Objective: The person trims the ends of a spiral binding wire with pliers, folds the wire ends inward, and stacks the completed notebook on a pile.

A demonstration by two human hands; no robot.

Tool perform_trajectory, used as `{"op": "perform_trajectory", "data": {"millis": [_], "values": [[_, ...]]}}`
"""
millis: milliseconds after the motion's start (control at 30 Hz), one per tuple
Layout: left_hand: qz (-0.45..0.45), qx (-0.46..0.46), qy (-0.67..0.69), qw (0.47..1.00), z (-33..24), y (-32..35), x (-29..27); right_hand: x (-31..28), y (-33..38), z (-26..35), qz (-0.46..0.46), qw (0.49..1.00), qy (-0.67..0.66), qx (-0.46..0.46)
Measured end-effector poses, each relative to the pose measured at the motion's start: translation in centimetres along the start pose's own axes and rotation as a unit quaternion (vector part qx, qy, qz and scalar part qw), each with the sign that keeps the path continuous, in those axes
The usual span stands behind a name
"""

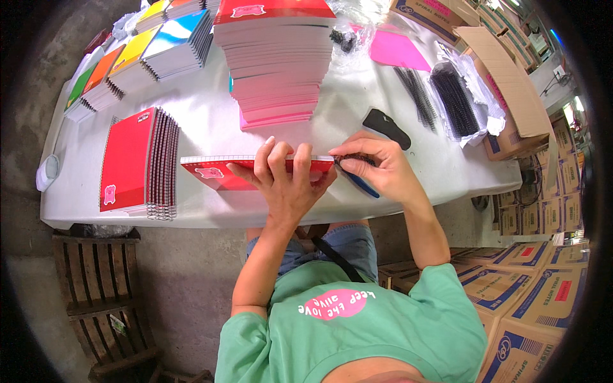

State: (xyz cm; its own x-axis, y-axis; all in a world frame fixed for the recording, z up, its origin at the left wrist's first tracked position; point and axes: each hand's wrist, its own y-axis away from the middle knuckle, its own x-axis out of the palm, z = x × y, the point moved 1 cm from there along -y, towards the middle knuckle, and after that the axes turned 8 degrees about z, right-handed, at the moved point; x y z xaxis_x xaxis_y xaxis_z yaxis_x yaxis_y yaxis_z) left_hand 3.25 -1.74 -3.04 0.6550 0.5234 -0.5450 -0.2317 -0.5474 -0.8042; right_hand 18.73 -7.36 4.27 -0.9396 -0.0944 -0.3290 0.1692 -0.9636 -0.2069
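Observation:
A red-covered notebook (pixel 233 179) stands on its long edge at the table's front, its punched page edge facing up. My left hand (pixel 287 172) is closed around it, fingers over the top edge and thumb on the cover. At the notebook's right end my right hand (pixel 383 167) pinches a dark spiral binding coil (pixel 341 157), mostly covered by the fingers. Blue-handled pliers (pixel 361 182) lie just under that hand. Behind it rests a black elongated object (pixel 387 129); its kind is unclear.
A tall stack of unbound notebooks (pixel 274 76) rises ahead. Spiral-bound red notebooks (pixel 128 159) are piled left, with coloured piles (pixel 175 38) behind. Loose coils (pixel 416 96), a bundle of black coils (pixel 456 99) and an open carton (pixel 511 83) stand right. Cartons (pixel 498 281) fill the lower right.

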Motion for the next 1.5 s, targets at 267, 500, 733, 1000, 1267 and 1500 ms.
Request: {"op": "perform_trajectory", "data": {"millis": [267,500,733,1000,1267,1500], "values": [[0.087,0.004,-0.045,0.995,0.1,-0.8,-1.3,0.7,-1.1,2.0,0.0,0.984,0.179,0.016],[0.108,0.024,-0.05,0.993,4.1,-1.4,-4.0,-0.5,-0.2,1.0,0.097,0.982,0.146,0.073],[0.116,0.03,0.053,0.991,4.4,-2.3,-4.3,-7.7,-1.0,-6.4,-0.027,0.902,0.399,0.159],[0.145,0.036,0.109,0.983,3.9,-2.4,-5.9,-7.8,1.4,-10.2,-0.12,0.937,0.306,0.121],[0.097,-0.006,0.128,0.987,3.0,-1.6,-5.7,-1.9,-3.4,-3.8,0.173,0.985,0.015,-0.018],[0.092,-0.009,0.121,0.988,2.9,-2.0,-5.4,-2.9,-4.8,-2.8,0.124,0.98,0.152,-0.03]]}}
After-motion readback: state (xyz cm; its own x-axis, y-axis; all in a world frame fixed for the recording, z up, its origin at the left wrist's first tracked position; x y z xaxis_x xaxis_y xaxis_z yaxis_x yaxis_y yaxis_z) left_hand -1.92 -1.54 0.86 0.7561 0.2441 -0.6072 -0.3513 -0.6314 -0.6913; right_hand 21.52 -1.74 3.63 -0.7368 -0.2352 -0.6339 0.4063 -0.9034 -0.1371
